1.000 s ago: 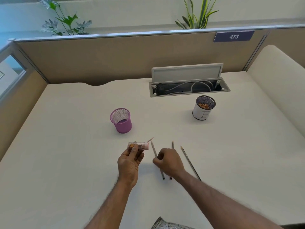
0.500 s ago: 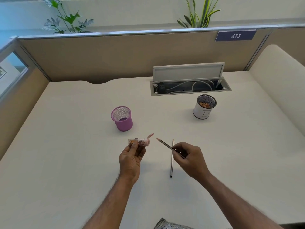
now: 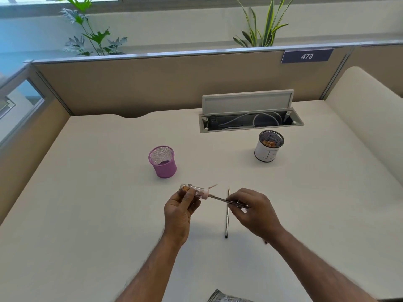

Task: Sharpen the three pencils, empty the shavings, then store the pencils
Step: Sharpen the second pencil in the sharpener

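I count two pencils in plain sight: a held pencil (image 3: 219,199) and a lying pencil (image 3: 227,223) on the tabletop (image 3: 87,214). One sharpener (image 3: 194,190). Two mesh cups: a purple cup (image 3: 164,165) left, a white cup (image 3: 266,153) far right. Two plants far off: left plant (image 3: 91,38), right plant (image 3: 263,27).

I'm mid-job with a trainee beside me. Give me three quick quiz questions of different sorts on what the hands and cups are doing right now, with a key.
1. True or false: the purple cup holds a pencil.
2. The right hand pinches a pencil. Its tip is: A in the sharpener that the left hand holds; B in the purple cup; C touching nothing.
3. Fill in: shavings show in the sharpener and in the ___ cup.

Key: 1 false; 2 A; 3 white cup.
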Available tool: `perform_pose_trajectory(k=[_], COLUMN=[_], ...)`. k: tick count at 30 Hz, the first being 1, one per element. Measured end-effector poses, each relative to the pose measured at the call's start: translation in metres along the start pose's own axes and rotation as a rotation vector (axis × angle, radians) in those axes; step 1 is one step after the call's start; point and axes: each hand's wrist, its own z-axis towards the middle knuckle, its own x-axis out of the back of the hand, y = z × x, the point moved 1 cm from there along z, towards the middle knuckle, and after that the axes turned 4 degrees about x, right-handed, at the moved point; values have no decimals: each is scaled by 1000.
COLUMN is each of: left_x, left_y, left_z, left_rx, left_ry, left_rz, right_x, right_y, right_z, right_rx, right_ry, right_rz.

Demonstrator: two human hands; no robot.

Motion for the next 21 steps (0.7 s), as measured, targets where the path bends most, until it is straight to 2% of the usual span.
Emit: perform_pose_trajectory(k=[5, 9, 16, 21], left_x=[-7, -10, -9, -8], left_y=[3, 1, 0, -1], left_z=[-4, -6, -7, -8], left_rx=[-12, -11, -11, -10], left_ry=[-6, -13, -11, -43], left_rz=[-15, -55, -24, -2], right_x=[2, 0, 0, 7], right_y=[-5, -7, -5, -3], right_z=[3, 0, -2, 3], right_rx=[44, 31, 5, -68], right_ry=[117, 183, 136, 25], right_rz=[-76, 28, 79, 168])
